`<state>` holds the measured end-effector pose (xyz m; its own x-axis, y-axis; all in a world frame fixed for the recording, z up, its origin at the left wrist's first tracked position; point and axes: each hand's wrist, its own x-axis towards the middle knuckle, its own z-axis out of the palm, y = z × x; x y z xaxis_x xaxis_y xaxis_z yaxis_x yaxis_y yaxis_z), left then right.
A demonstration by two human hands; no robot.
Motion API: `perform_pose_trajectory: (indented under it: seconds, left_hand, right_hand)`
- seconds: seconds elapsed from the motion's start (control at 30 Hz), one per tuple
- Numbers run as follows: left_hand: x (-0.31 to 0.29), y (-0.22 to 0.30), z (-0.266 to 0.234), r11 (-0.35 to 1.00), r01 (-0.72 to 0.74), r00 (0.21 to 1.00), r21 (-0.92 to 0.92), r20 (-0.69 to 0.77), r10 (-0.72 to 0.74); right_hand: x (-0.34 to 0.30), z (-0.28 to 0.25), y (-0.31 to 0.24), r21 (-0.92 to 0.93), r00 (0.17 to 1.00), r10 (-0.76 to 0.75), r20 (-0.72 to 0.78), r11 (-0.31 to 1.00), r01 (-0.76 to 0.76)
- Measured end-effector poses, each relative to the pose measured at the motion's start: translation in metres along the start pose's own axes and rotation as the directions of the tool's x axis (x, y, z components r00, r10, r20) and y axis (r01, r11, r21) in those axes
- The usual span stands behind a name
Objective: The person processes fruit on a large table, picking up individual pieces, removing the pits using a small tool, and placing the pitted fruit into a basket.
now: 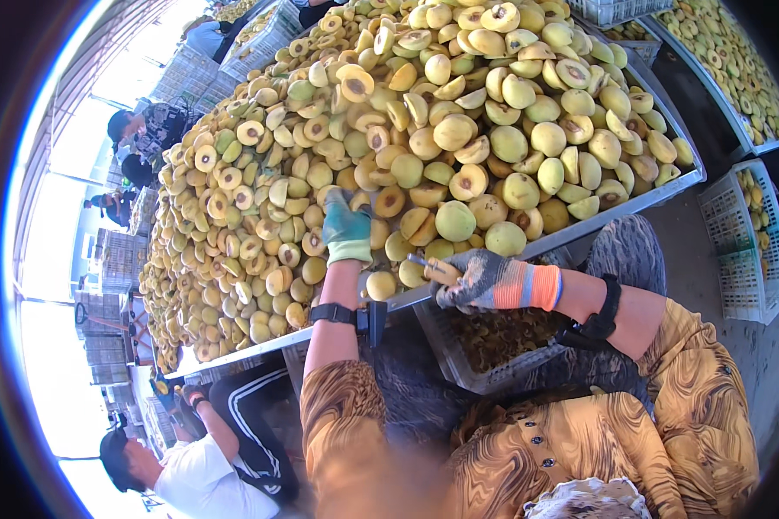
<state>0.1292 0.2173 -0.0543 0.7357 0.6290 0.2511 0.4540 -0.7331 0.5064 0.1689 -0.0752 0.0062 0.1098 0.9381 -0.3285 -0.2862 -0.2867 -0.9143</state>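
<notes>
A big heap of yellow-green fruit, halved and whole and resembling peaches [456,221], fills a metal-edged table [580,227]. My left hand [348,229], in a green glove, reaches over the near side of the heap with its fingers stretched toward the fruit. Its fingertips are slightly blurred, and I make out nothing held in it. By the table's near edge, my right hand [485,281], in a grey glove with an orange cuff, is closed around a short wooden-handled tool [442,272]. The tool's thin metal tip points left, toward the fruit.
Below the table edge, by my knees, a plastic crate [493,378] holds dark brown scraps. A white crate [744,281] with fruit stands at the right. Another fruit-filled table [736,65] is beyond. A person in white [208,476] sits at my left; stacked crates [117,259] stand behind.
</notes>
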Motion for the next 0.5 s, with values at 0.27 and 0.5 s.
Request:
perform_pose_trajectory:
  seconds: [0.27, 0.5]
  left_hand:
    - [-0.059, 0.062, -0.062, 0.377, 0.422, 0.9, -0.825, 0.328, -0.288]
    - [-0.116, 0.089, -0.036, 0.226, 0.294, 0.934, -0.929, 0.229, -0.273]
  right_hand:
    - [0.009, -0.001, -0.001, 0.053, 0.988, 0.007, -0.153, 0.999, 0.001]
    - [0.025, 0.009, 0.005, -0.064, 0.976, -0.062, -0.209, 0.997, 0.05]
